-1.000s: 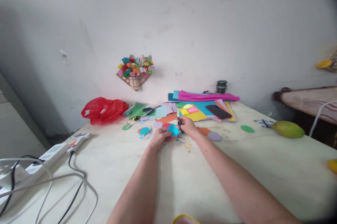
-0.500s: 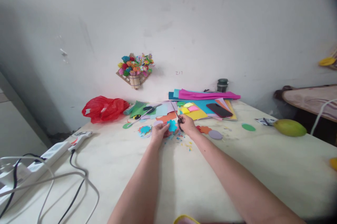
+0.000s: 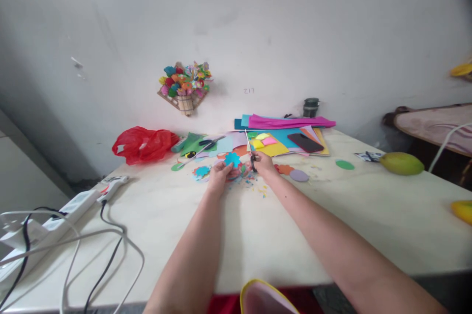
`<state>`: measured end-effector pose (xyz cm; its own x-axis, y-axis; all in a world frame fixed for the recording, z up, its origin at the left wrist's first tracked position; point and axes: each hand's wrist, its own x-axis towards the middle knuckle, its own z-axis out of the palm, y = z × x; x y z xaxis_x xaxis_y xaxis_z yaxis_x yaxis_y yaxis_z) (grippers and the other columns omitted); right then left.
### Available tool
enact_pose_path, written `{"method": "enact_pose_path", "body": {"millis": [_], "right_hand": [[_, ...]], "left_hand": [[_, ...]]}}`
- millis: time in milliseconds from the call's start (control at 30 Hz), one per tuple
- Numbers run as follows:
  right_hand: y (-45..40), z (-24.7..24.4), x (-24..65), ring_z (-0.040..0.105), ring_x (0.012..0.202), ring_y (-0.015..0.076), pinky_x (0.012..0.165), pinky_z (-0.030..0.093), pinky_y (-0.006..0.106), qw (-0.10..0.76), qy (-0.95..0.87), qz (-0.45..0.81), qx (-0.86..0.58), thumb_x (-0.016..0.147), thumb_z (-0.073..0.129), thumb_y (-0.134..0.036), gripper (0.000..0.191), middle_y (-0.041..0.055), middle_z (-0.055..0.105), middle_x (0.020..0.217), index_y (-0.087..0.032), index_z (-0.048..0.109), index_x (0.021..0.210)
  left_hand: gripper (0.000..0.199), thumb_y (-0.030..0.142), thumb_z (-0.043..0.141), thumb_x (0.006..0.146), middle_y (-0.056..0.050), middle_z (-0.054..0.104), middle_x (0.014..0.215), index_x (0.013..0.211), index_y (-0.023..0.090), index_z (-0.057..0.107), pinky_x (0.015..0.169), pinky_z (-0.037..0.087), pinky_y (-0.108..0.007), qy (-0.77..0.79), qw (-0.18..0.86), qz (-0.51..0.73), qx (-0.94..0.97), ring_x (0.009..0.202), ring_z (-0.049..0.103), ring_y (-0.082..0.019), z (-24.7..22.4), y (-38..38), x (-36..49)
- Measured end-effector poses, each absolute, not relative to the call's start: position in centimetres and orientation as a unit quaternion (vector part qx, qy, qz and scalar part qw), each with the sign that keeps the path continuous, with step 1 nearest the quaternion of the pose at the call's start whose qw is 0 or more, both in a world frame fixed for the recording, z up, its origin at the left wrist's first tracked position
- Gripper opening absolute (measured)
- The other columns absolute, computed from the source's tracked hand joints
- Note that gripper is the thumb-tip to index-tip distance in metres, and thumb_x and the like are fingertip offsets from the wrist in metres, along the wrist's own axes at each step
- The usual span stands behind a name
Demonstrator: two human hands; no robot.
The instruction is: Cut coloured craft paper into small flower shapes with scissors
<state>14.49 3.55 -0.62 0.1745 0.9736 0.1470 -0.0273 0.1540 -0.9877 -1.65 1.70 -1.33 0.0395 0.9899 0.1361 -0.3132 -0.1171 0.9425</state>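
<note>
Near the middle of the table, my left hand [image 3: 220,174] pinches a blue paper flower [image 3: 232,159] with scalloped edges. My right hand [image 3: 263,162] is closed round the black handles of a pair of scissors [image 3: 248,141], whose blades point up and away from me. The scissors and the flower are slightly apart. Small paper scraps [image 3: 261,190] lie under and between the hands. Another blue flower [image 3: 202,171] rests left of my left hand. An orange paper flower [image 3: 285,169] and a lilac paper disc [image 3: 299,175] lie right of my right hand.
Coloured sheets [image 3: 276,148], a phone [image 3: 305,142] and a second pair of scissors [image 3: 208,143] lie further back. A red plastic bag [image 3: 143,146] sits at the left, with a power strip [image 3: 73,211] and cables nearer. A green-yellow fruit [image 3: 401,163] lies right.
My left hand has shifted the blue flower slightly left and away from the scissors. The whole view has tilted down a little, bringing the table's front edge into sight.
</note>
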Motion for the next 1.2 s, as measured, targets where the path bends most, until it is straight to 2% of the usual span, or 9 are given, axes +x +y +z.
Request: {"method": "enact_pose_path", "body": {"millis": [167, 300, 533, 767, 967, 1200], "right_hand": [[2.7, 0.0, 14.6, 0.054, 0.042, 0.0091, 0.040, 0.039, 0.019, 0.590, -0.448, 0.473, -0.478, 0.062, 0.070, -0.015, 0.031, -0.0043, 0.063, 0.063, -0.019, 0.057, 0.090], [2.2, 0.3, 14.5, 0.054, 0.045, 0.0083, 0.037, 0.034, 0.017, 0.585, -0.451, 0.488, -0.465, 0.059, 0.076, -0.018, 0.037, -0.0035, 0.063, 0.068, -0.018, 0.057, 0.090], [2.4, 0.2, 14.2, 0.054, 0.043, 0.0080, 0.041, 0.040, 0.019, 0.600, -0.451, 0.488, -0.446, 0.054, 0.076, -0.012, 0.040, -0.0085, 0.056, 0.060, -0.018, 0.056, 0.089], [2.5, -0.1, 14.0, 0.056, 0.043, 0.0105, 0.045, 0.047, 0.023, 0.602, -0.483, 0.468, -0.430, 0.057, 0.074, -0.013, 0.037, -0.0088, 0.055, 0.058, -0.018, 0.055, 0.088], [2.0, 0.0, 13.5, 0.056, 0.043, 0.0103, 0.044, 0.047, 0.022, 0.579, -0.497, 0.488, -0.423, 0.059, 0.072, -0.010, 0.034, -0.0083, 0.057, 0.056, -0.018, 0.056, 0.087], [1.3, 0.4, 13.4, 0.056, 0.041, 0.0087, 0.040, 0.043, 0.018, 0.551, -0.495, 0.514, -0.432, 0.062, 0.077, -0.009, 0.034, -0.0087, 0.059, 0.054, -0.018, 0.056, 0.086]], "left_hand": [[0.043, 0.043, 0.089, 0.050, -0.006, 0.072, 0.066, 0.070, 0.015, 0.062, 0.058, 0.053, -0.026, 0.378, 0.571, 0.561, 0.465, 0.058, 0.068, -0.017, -1.6, 1.8, -1.9], [0.041, 0.041, 0.088, 0.053, -0.007, 0.072, 0.069, 0.069, 0.014, 0.062, 0.060, 0.053, -0.028, 0.378, 0.576, 0.538, 0.486, 0.058, 0.068, -0.018, -2.0, 2.1, -2.2], [0.041, 0.042, 0.088, 0.053, -0.008, 0.072, 0.068, 0.071, 0.013, 0.066, 0.061, 0.053, -0.028, 0.368, 0.586, 0.506, 0.516, 0.060, 0.069, -0.019, -2.6, 2.6, -2.5], [0.042, 0.041, 0.089, 0.050, -0.009, 0.074, 0.076, 0.077, 0.013, 0.071, 0.060, 0.053, -0.028, 0.363, 0.591, 0.503, 0.517, 0.062, 0.069, -0.020, -2.1, 2.3, -2.2], [0.041, 0.038, 0.090, 0.049, -0.004, 0.071, 0.069, 0.075, 0.014, 0.069, 0.060, 0.054, -0.026, 0.354, 0.593, 0.542, 0.479, 0.059, 0.066, -0.015, -1.9, 2.0, -2.1], [0.041, 0.032, 0.089, 0.054, -0.004, 0.072, 0.077, 0.083, 0.014, 0.068, 0.067, 0.059, -0.029, 0.319, 0.603, 0.578, 0.449, 0.068, 0.070, -0.017, -2.0, 2.3, -2.2]]}}
